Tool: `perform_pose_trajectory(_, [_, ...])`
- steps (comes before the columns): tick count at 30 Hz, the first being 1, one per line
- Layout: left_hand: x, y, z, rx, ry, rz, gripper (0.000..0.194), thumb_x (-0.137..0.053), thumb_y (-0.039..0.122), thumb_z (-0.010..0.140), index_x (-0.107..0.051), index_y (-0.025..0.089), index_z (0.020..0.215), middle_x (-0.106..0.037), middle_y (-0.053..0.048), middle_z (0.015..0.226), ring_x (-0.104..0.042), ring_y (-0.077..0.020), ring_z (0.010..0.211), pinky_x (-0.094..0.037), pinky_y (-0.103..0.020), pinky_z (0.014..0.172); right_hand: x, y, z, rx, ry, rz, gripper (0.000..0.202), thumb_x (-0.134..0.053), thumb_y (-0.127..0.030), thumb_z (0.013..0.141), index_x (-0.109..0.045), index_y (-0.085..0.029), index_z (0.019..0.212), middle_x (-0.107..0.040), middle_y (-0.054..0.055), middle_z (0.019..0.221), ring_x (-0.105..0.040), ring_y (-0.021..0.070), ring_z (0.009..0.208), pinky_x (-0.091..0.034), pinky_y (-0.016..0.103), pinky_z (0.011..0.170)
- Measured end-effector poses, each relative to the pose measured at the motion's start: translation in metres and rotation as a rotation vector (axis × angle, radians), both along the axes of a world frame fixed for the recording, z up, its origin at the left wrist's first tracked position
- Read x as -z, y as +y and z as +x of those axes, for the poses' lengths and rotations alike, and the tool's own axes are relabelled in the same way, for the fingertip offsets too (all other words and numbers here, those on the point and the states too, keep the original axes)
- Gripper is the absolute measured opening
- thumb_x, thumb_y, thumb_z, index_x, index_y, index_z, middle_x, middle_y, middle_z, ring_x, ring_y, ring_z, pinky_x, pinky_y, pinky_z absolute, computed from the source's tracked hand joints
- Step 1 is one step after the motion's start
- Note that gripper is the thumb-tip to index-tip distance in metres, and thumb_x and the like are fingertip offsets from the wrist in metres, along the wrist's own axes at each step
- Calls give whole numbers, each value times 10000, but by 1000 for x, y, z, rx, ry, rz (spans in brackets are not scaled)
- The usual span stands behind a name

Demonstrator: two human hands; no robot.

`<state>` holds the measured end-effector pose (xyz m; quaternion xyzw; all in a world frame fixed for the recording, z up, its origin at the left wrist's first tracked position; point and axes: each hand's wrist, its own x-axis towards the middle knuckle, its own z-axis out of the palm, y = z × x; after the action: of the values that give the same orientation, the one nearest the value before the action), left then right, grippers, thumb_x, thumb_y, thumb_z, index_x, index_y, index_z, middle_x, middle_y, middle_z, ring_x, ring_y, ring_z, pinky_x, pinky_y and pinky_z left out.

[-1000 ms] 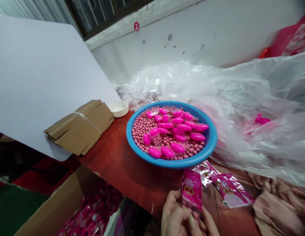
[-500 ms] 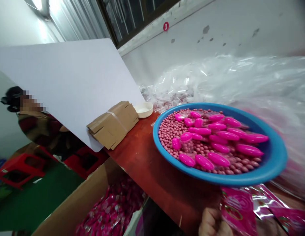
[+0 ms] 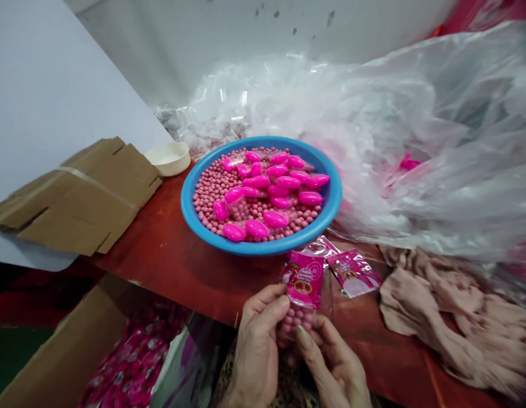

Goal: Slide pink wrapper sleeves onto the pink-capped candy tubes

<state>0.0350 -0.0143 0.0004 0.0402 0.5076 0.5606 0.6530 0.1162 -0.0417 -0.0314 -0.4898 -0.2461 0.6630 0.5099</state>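
Observation:
Between my two hands is a small pink printed packet [image 3: 304, 283] whose clear lower part shows round pink balls. My left hand [image 3: 258, 340] pinches its left side with thumb and fingers. At the lower right of the packet, my right hand [image 3: 333, 357] grips the clear part, thumb in front. Just beyond stands a blue basin [image 3: 188, 209] filled with pink candy balls [image 3: 212, 184]. Several clear capsules with bright pink ends [image 3: 256, 228] lie on top of the balls. Two flat pink packets, one of them plainly visible [image 3: 354, 273], rest on the table right of the held one.
A crumpled beige cloth [image 3: 441, 317] lies on the red-brown table [image 3: 161, 260] at right. Clear plastic bags [image 3: 394, 124] pile up behind. Folded cardboard [image 3: 84, 192] and a white bowl [image 3: 171, 160] are at left. Below, a carton [image 3: 76, 345] holds many pink packets.
My view has swung right and down, so the basin appears further left. Both hands and the held packet are now fully in sight; the person at the far left has left the view.

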Motion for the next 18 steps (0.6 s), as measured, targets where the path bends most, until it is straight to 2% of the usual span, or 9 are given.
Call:
perform_pose_trajectory(4, [3,4,-5,76,-3,-75,174,-670,184,682,-667,123,844,-638,-2,569,-494,-66,454,-317,-150,399,-4,0,1,35,63,-63,263,-773,-425,682,-646,-203,743,-646,-29,636,-531,55,517,-450,100,512])
perform_pose_trajectory(7, [6,9,-9,178,-46,-50,173,-649,188,673,-671,123,832,-610,-2,552,-493,-80,446,-351,-165,406,-1,-2,4,18,104,-58,266,-774,-405,690,-636,-187,755,-648,-18,643,-524,51,483,-433,108,474])
perform_pose_trajectory(10, [6,12,-10,244,-65,-26,196,-647,217,699,-675,110,862,-611,-24,596,-513,-86,486,-364,-154,404,2,-2,7,-9,187,-69,282,-771,-388,701,-659,-177,851,-658,-5,656,-507,39,437,-407,107,426])
perform_pose_trajectory(14, [8,15,-6,367,-97,61,202,-620,300,782,-659,104,757,-519,11,554,-383,-39,397,-275,-113,309,5,0,9,-13,261,-97,319,-788,-371,687,-685,-177,917,-664,12,669,-542,63,484,-447,130,450])
perform_pose_trajectory(18, [11,18,-2,460,-95,125,310,-596,375,799,-661,105,939,-613,-36,644,-406,-47,352,-338,-143,283,12,1,11,-18,282,-135,342,-789,-418,668,-713,-186,907,-648,8,660,-572,86,567,-472,136,503])
